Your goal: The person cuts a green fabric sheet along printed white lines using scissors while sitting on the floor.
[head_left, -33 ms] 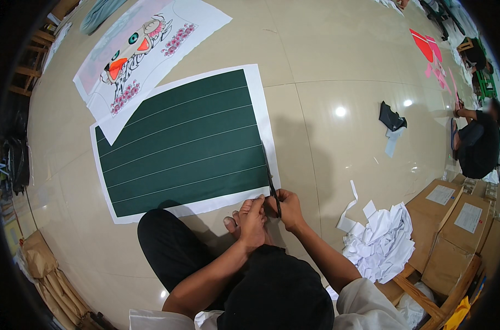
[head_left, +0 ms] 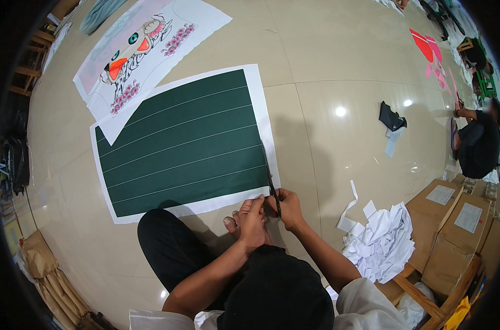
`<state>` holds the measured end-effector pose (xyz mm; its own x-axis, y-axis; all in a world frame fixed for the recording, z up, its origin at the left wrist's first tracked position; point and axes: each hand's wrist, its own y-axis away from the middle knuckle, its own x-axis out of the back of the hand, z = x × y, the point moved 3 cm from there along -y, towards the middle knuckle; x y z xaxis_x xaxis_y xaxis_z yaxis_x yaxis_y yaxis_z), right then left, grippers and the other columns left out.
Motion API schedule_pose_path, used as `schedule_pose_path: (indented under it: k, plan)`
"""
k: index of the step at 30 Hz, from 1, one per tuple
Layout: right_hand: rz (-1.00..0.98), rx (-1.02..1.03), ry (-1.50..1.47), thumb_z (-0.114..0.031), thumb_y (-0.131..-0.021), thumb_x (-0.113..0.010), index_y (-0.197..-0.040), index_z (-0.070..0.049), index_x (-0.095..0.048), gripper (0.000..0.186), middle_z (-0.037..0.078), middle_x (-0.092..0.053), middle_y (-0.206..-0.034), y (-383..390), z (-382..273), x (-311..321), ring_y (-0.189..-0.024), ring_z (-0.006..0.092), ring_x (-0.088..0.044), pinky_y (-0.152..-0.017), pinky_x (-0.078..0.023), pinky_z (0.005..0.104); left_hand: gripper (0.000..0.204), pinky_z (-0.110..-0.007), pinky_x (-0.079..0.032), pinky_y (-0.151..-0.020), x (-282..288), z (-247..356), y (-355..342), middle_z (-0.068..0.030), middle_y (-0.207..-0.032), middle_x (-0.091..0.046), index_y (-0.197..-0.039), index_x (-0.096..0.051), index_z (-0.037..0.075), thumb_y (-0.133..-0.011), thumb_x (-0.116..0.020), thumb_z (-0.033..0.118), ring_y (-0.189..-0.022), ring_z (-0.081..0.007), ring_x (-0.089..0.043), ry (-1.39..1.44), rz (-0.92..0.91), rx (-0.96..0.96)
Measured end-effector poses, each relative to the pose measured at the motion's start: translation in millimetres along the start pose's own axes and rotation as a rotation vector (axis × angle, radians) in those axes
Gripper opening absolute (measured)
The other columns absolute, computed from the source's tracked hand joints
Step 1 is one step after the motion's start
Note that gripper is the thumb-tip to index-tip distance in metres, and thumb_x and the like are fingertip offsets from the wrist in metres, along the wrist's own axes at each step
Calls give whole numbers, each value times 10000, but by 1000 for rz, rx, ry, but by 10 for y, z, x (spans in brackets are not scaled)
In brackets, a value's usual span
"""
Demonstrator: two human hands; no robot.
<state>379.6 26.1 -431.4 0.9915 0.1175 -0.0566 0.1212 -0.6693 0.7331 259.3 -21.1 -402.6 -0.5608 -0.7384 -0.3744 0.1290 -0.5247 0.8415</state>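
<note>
A dark green sheet (head_left: 184, 148) with thin pale lines and a white margin lies flat on the floor in front of me. My left hand (head_left: 251, 223) pinches the margin at its near right corner. Around the handles of a pair of black scissors (head_left: 277, 202) my right hand (head_left: 288, 209) is closed. The long blades point away from me along the right side of the green area, where it meets the white margin. A white sheet (head_left: 192, 47) printed with a cartoon animal and pink flowers overlaps the far left corner of the green one.
White offcuts (head_left: 382, 242) are heaped at my right, beside cardboard boxes (head_left: 434, 220) and a wooden frame (head_left: 426, 300). Farther right lie a black piece (head_left: 391, 116) and pink and red pieces (head_left: 426, 47). Another person (head_left: 475, 140) squats at the far right. Brown paper (head_left: 41, 256) stands at left.
</note>
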Motion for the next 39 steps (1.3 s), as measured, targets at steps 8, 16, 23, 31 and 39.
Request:
schedule_pose_path:
  k: [8,16,23,31,39]
  plan:
    - [-16,1,-27,-186,-835,-784,-751,-51,-579,260,-8,-583,-677,-48,-97,-37,-574,62,-496,-501,-373,235,167,-199,-329,-536,22,4,-7,67,-724,-495,-918,-614,140,-986,-681,278,-596,-30,-425,49,-10,-6]
    - [-27,-9,-54,-131,-836,-773,-760,-39,-579,228,0,-587,-679,-51,-121,-47,-558,64,-500,-488,-380,235,149,-196,-317,-532,16,18,3,73,-723,-492,-927,-620,140,-990,-673,264,-595,-22,-413,48,1,9]
    - [-23,-1,-47,-103,-847,-764,-766,-33,-589,206,2,-590,-671,-47,-134,-40,-555,69,-518,-484,-391,232,154,-197,-309,-524,8,22,0,71,-720,-489,-922,-614,137,-990,-672,261,-580,-24,-398,38,-24,-8]
    - [-20,5,-20,-87,-842,-767,-743,-43,-590,208,-4,-586,-661,-77,-76,-10,-556,67,-514,-481,-388,239,163,-201,-315,-522,20,6,-14,66,-716,-485,-914,-607,122,-987,-673,251,-573,-27,-394,55,-17,-18]
    - [19,2,40,-151,-845,-742,-726,-34,-608,214,-6,-568,-641,-80,-206,-47,-539,75,-492,-474,-361,256,170,-192,-332,-511,33,15,4,55,-722,-508,-915,-605,120,-975,-682,260,-576,-29,-434,84,3,-5]
